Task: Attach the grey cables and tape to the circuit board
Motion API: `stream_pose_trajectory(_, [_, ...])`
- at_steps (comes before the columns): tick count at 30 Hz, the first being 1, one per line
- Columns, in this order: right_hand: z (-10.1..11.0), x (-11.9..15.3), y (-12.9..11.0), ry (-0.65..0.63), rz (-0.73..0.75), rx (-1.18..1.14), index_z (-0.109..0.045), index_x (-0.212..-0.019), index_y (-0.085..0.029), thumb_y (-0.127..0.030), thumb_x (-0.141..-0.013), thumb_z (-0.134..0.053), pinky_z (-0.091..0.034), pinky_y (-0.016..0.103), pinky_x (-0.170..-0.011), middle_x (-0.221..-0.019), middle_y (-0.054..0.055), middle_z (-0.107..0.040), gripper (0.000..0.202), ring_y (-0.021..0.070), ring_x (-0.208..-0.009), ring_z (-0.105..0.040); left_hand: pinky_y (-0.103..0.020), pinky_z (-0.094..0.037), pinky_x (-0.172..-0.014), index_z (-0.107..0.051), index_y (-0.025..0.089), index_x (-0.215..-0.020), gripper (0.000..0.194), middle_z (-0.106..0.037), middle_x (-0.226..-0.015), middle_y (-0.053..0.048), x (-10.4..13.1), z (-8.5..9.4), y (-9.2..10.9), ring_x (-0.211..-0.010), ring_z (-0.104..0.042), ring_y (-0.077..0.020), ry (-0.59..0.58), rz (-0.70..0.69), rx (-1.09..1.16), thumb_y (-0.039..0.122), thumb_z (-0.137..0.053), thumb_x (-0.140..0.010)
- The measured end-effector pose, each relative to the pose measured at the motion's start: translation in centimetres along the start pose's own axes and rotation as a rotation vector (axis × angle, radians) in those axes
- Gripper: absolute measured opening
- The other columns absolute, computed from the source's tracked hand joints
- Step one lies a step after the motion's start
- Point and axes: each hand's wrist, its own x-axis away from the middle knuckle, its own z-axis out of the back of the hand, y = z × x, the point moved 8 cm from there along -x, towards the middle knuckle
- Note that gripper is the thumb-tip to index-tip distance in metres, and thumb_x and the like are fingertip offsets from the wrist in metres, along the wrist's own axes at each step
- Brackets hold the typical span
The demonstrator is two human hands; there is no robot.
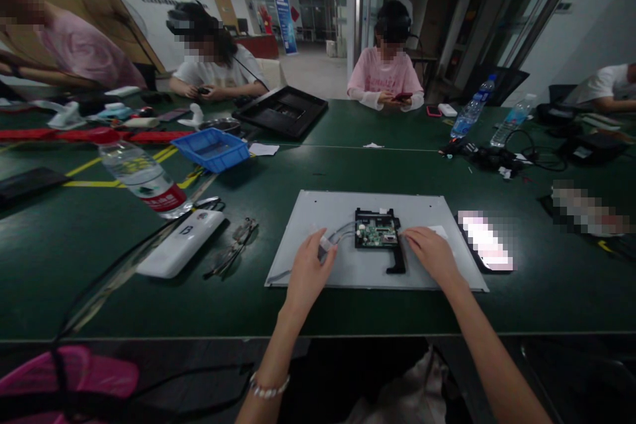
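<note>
A green circuit board [376,233] sits in a black plastic bracket [397,260], which lies on a flat light-grey panel [447,212] in front of me. From the board's left side, grey cables [344,230] run toward my left hand [311,264]. The thumb and fingers of that hand are closed around the cables, where a pale translucent piece [325,242] shows. At the bracket's right edge is my right hand [432,255], its fingertips pressed together against the black plastic. Part of a white slip [439,232] shows behind it.
Left of the panel lie eyeglasses [233,246], a white power bank [183,243] and a tilted water bottle [144,175]. A phone [484,242] lies to the right. Beyond are a blue tray [212,150], a black frame [283,110] and several people seated around the table.
</note>
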Motion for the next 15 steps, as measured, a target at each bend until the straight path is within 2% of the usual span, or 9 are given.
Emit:
stream_pose_trajectory(5, [1.0,1.1,2.1,0.122,-0.116,0.056,-0.063,-0.107,-0.017,-0.018,-0.088,-0.040,-0.043,0.038,-0.091,-0.107,0.009,-0.064,0.030,0.0217,-0.099,-0.056,-0.038,-0.040,-0.099,-0.058,0.018,-0.111,0.030,-0.059,-0.120,-0.009,0.2,-0.9,0.6,-0.110,-0.055,-0.0243,-0.100,-0.102,-0.170,0.022,-0.054,-0.082])
stream_pose_trajectory(8, [0.7,1.5,3.4,0.104,-0.169,0.086,-0.063,-0.107,-0.016,-0.015,-0.086,-0.040,-0.042,0.038,-0.093,-0.110,0.010,-0.062,0.031,0.0219,-0.102,-0.054,-0.036,-0.043,-0.095,-0.063,0.019,-0.103,0.025,-0.064,-0.112,-0.008,-0.2,-1.2,0.7,-0.105,-0.059,-0.0227,-0.122,-0.089,-0.272,0.016,-0.046,-0.085])
stream_pose_trajectory(12, [0.1,1.8,4.6,0.057,-0.230,0.032,-0.063,-0.107,-0.017,-0.013,-0.082,-0.041,-0.041,0.036,-0.094,-0.113,0.009,-0.062,0.034,0.0207,-0.105,-0.054,-0.036,-0.043,-0.091,-0.065,0.019,-0.097,0.027,-0.068,-0.103,-0.008,-1.2,-0.4,1.1,-0.099,-0.062,-0.0229,-0.085,-0.125,-0.355,0.013,-0.041,-0.086])
stream_pose_trajectory(15, [0.1,1.9,5.1,0.077,-0.272,-0.032,-0.064,-0.106,-0.018,-0.013,-0.080,-0.041,-0.041,0.036,-0.095,-0.112,0.008,-0.062,0.035,0.0202,-0.105,-0.054,-0.037,-0.041,-0.093,-0.065,0.018,-0.098,0.027,-0.068,-0.103,-0.009,-2.0,0.5,0.7,-0.102,-0.061,-0.0231,-0.044,-0.154,-0.357,0.015,-0.040,-0.087])
